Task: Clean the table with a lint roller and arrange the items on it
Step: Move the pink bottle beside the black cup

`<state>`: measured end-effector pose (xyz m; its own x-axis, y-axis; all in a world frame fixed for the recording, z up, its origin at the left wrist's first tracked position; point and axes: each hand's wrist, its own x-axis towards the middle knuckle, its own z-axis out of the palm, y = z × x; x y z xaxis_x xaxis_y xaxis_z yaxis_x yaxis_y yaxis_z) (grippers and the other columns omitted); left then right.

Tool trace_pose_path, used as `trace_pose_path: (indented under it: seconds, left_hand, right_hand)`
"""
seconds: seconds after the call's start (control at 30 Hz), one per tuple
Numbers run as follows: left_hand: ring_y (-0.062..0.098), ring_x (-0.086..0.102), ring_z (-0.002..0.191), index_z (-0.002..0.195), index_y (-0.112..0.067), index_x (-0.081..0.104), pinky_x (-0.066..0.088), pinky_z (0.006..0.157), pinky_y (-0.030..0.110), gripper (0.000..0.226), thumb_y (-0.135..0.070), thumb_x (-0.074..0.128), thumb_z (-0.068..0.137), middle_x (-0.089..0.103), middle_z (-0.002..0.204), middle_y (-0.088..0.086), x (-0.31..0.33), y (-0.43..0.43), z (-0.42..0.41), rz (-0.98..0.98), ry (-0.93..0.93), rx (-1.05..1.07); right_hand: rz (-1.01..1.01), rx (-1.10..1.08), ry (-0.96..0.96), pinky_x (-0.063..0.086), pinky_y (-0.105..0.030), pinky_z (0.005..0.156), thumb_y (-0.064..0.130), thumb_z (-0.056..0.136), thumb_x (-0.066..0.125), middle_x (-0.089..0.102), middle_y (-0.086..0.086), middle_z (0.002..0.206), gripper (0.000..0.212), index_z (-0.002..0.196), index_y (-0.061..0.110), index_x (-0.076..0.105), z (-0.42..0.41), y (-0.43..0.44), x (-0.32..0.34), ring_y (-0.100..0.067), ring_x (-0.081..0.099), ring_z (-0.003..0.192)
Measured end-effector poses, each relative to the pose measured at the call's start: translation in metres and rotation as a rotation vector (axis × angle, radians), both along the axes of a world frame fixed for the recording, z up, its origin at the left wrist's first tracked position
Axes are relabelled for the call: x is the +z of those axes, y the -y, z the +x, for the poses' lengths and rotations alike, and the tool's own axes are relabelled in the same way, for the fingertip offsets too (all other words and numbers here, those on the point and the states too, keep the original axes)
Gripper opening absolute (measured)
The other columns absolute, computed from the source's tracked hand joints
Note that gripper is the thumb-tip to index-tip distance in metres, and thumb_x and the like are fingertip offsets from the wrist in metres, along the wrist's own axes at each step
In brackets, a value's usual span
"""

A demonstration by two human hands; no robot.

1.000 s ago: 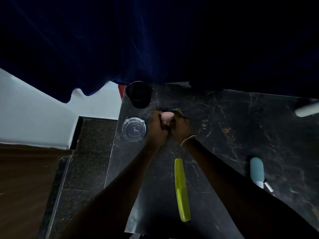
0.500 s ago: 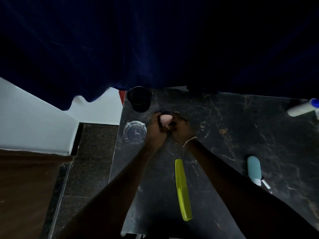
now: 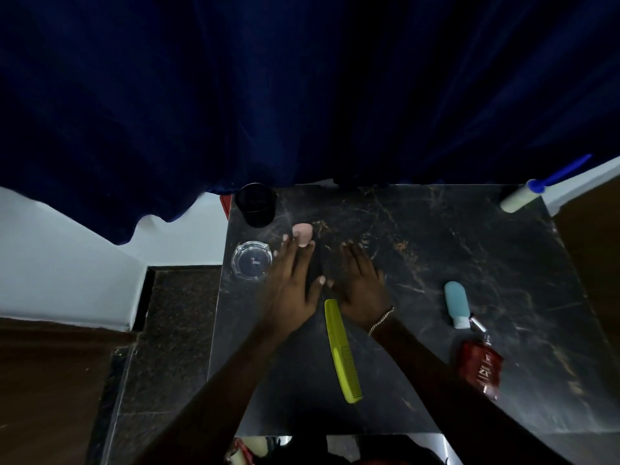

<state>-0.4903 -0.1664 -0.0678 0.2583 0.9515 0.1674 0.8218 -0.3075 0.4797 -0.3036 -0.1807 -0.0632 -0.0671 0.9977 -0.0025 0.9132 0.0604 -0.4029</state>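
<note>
**Lint roller (image 3: 522,197) idle; pink sponge (image 3: 303,233) let go**

Lint roller w/ blue handle lies well beyond & to the right of the right hand (image 3: 360,285), at the far corner of the dark marble table (image 3: 436,250). Half a sec ago both hands clasped the pink sponge; now it sits at the left hand's (image 3: 291,285) fingertips. Both hands are spread flat, holding nothing. Green comb (image 3: 342,350) lies btwn the wrists. Glass ashtray (image 3: 252,260) sits just left of the left hand.
</note>
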Motion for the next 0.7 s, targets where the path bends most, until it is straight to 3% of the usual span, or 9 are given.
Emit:
trace_pose_path:
  seconds: [0.2, 0.37, 0.5, 0.7]
  left_hand:
    - [0.021, 0.002, 0.162, 0.164, -0.023, 0.020, 0.020, 0.130, 0.049, 0.072, -0.049, 0.047, 0.102, 0.004, 0.175, 0.002, 0.003, 0.034, 0.028, -0.007, -0.047, -0.107]
    - [0.019, -0.003, 0.162, 0.165, -0.025, 0.015, 0.019, 0.130, 0.047, 0.074, -0.049, 0.046, 0.102, 0.000, 0.175, -0.001, -0.002, 0.051, 0.066, -0.049, -0.077, -0.150]
    - [0.016, -0.001, 0.162, 0.165, -0.027, 0.013, 0.015, 0.130, 0.042, 0.074, -0.053, 0.042, 0.102, 0.001, 0.174, -0.002, -0.004, 0.058, 0.108, -0.081, -0.098, -0.155]
    - [0.021, 0.029, 0.155, 0.161, -0.029, 0.017, 0.040, 0.120, 0.040, 0.069, -0.055, 0.040, 0.101, 0.018, 0.170, 0.000, -0.003, 0.073, 0.192, -0.269, 0.011, -0.127]
  right_hand:
    - [-0.006, -0.071, -0.005, 0.036, -0.047, 0.114, 0.059, 0.091, 0.048, 0.022, -0.001, 0.164, 0.082, 0.158, 0.024, 0.015, 0.032, 0.052, 0.005, -0.018, 0.017, 0.154]
    - [0.010, -0.100, -0.010, 0.027, -0.040, 0.117, 0.056, 0.093, 0.046, 0.018, 0.002, 0.166, 0.080, 0.159, 0.021, 0.016, 0.074, 0.081, 0.011, -0.016, 0.013, 0.155]
    - [0.012, -0.154, -0.031, 0.032, -0.041, 0.114, 0.053, 0.093, 0.049, 0.029, -0.003, 0.162, 0.077, 0.156, 0.016, 0.024, 0.116, 0.094, 0.015, -0.020, 0.024, 0.152]
    - [-0.094, -0.272, -0.147, 0.046, -0.044, 0.109, 0.037, 0.095, 0.059, 0.039, -0.011, 0.155, 0.068, 0.152, 0.008, 0.034, 0.196, 0.097, 0.012, -0.030, 0.047, 0.137]
